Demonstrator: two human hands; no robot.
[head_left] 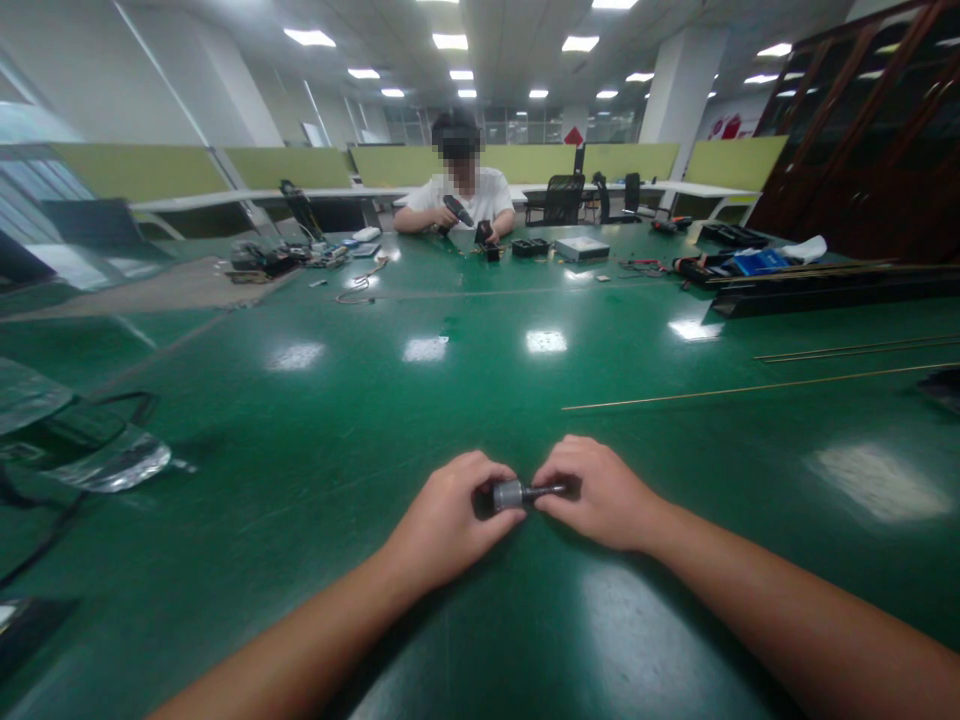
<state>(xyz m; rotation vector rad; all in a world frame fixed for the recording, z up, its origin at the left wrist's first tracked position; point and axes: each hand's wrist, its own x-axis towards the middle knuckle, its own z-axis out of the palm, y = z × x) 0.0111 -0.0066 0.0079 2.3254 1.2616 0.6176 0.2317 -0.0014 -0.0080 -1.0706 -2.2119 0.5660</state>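
Observation:
Low over the green tabletop, close in front of me, is a small grey metal cylinder with a thin dark shaft pointing right. Its kind does not show clearly. The cylinder end is held between the thumb and fingers of my left hand. My right hand pinches around the shaft, and its fingers hide the tip. Both hands are closed, a narrow gap apart, with the piece bridging them.
Thin brass-coloured rods lie to the right, near a long black channel. On the left is a clear plastic bottle. Across the table a person holds a power drill, beside a silver box and scattered parts.

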